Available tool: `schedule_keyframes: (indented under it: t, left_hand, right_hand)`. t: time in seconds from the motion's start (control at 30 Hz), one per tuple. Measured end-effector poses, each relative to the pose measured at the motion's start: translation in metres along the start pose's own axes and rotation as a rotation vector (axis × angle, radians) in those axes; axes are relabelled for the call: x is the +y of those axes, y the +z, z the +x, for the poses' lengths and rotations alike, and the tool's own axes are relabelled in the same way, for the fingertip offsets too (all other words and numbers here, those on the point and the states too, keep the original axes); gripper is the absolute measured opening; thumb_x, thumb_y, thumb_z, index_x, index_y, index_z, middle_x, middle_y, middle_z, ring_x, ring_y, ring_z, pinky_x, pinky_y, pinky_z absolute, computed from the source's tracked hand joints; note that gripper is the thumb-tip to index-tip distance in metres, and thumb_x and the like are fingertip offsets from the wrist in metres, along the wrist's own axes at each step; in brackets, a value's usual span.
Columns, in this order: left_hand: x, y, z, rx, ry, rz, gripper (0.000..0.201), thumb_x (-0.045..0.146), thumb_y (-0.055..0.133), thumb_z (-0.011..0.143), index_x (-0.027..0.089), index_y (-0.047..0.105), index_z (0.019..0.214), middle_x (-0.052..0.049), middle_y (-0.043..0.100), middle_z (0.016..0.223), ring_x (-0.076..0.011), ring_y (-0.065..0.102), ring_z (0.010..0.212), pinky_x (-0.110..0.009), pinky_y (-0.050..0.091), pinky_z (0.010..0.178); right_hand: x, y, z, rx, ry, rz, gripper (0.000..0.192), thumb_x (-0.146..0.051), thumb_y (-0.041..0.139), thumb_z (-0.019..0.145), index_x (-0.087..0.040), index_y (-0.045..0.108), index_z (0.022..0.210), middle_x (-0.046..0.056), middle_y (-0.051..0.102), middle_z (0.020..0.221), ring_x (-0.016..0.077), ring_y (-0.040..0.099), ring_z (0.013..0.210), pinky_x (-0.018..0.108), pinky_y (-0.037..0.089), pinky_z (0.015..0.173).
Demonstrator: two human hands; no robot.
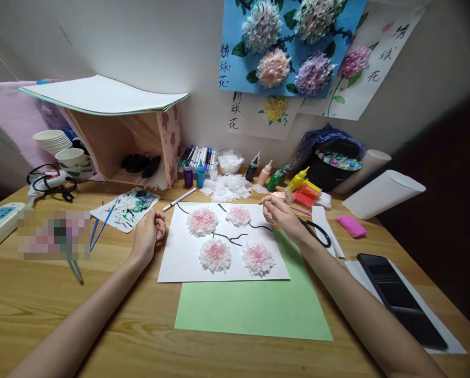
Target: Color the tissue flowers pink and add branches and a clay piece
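A white sheet lies on the table with several pink-and-white ruffled paper flowers on it, joined in part by dark painted branches. Beneath it, a green sheet sticks out to the front and right. My left hand rests on the table just left of the white sheet, its fingers curled in and no object showing in them. Over the sheet's upper right corner, my right hand has its fingers bent together, with nothing visible between them.
Paint bottles, a pile of white tissue pieces and markers line the back. A white marker, paint-smeared card and blue brushes lie left. Black-handled scissors and a black phone-like object lie right.
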State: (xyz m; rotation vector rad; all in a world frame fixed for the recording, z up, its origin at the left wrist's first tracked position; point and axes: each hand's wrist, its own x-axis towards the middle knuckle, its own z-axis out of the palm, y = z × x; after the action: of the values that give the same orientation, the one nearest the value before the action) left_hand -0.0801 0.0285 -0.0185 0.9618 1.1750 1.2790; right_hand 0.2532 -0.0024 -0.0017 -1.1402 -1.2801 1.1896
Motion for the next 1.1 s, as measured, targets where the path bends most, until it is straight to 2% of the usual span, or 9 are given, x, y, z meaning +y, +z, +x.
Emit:
schedule_keyframes:
  t: [0.17,0.27,0.4,0.5,0.57,0.67,0.83,0.93,1.1]
  left_hand:
    - [-0.002,0.003,-0.007,-0.076,0.009,0.200,0.029,0.035,0.038,0.089,0.018,0.050,0.069,0.004,0.047,0.045,-0.0065,0.032,0.034,-0.017,0.023,0.034]
    - [-0.004,0.008,-0.015,-0.126,0.047,0.281,0.029,0.036,0.040,0.089,0.017,0.052,0.070,0.003,0.048,0.047,-0.0073,0.035,0.037,-0.018,0.026,0.037]
    - [-0.004,0.011,-0.022,-0.153,0.091,0.352,0.029,0.034,0.039,0.090,0.017,0.053,0.071,0.003,0.049,0.048,-0.0076,0.038,0.041,-0.017,0.029,0.040]
    - [-0.005,0.011,-0.022,-0.159,0.071,0.363,0.030,0.034,0.037,0.091,0.016,0.053,0.072,0.002,0.049,0.048,-0.0077,0.038,0.042,-0.017,0.029,0.040]
    - [-0.006,0.011,-0.021,-0.167,0.051,0.368,0.030,0.034,0.038,0.091,0.016,0.053,0.072,0.003,0.049,0.048,-0.0078,0.038,0.042,-0.017,0.029,0.040]
    - [-0.007,0.011,-0.019,-0.181,0.044,0.388,0.030,0.035,0.038,0.090,0.016,0.054,0.072,0.002,0.049,0.048,-0.0081,0.038,0.043,-0.017,0.028,0.040]
    - [-0.008,0.011,-0.019,-0.190,0.052,0.414,0.030,0.037,0.040,0.089,0.017,0.054,0.072,0.002,0.049,0.049,-0.0095,0.039,0.044,-0.019,0.028,0.041]
    - [-0.007,0.012,-0.019,-0.193,0.041,0.419,0.030,0.037,0.041,0.088,0.017,0.055,0.071,0.002,0.049,0.048,-0.0099,0.039,0.044,-0.019,0.028,0.041]
    - [-0.006,0.014,-0.020,-0.175,0.018,0.417,0.029,0.037,0.042,0.087,0.018,0.055,0.069,0.001,0.049,0.047,-0.0108,0.040,0.043,-0.020,0.029,0.041]
  right_hand:
    - [0.025,-0.003,-0.003,0.024,0.029,-0.008,0.024,-0.043,0.055,0.083,-0.020,0.053,0.088,-0.009,0.034,0.052,0.0074,0.026,0.042,0.022,0.019,0.041]
    - [0.035,-0.003,-0.005,0.010,0.022,-0.010,0.019,-0.034,0.049,0.085,-0.018,0.056,0.092,-0.005,0.041,0.058,0.0091,0.035,0.049,0.023,0.029,0.045]
    - [0.040,-0.001,-0.012,-0.033,-0.030,-0.002,0.020,-0.024,0.048,0.081,-0.018,0.060,0.096,0.000,0.053,0.075,0.0136,0.052,0.071,0.029,0.045,0.069]
    - [0.040,-0.004,-0.021,-0.068,-0.004,-0.047,0.019,-0.028,0.054,0.083,-0.020,0.059,0.100,0.004,0.060,0.094,0.0171,0.059,0.091,0.036,0.046,0.087]
    - [0.039,-0.007,-0.027,-0.111,0.032,-0.036,0.023,-0.030,0.060,0.082,-0.021,0.056,0.103,0.006,0.062,0.103,0.0182,0.060,0.100,0.037,0.045,0.091]
    - [0.039,-0.008,-0.034,-0.142,0.076,-0.012,0.026,-0.030,0.067,0.078,-0.022,0.056,0.100,0.006,0.064,0.103,0.0183,0.062,0.100,0.037,0.048,0.090]
    - [0.038,-0.003,-0.034,-0.100,-0.008,-0.145,0.016,-0.030,0.072,0.073,-0.018,0.065,0.082,0.007,0.066,0.093,0.0180,0.063,0.089,0.036,0.051,0.082]
    - [0.036,0.000,-0.034,-0.102,-0.021,-0.216,0.016,-0.031,0.071,0.074,-0.017,0.068,0.081,0.008,0.068,0.094,0.0192,0.065,0.088,0.037,0.052,0.082]
    - [0.032,0.000,-0.037,-0.098,-0.232,-0.463,0.010,-0.028,0.066,0.080,-0.022,0.072,0.085,0.008,0.070,0.096,0.0205,0.066,0.090,0.038,0.054,0.081]
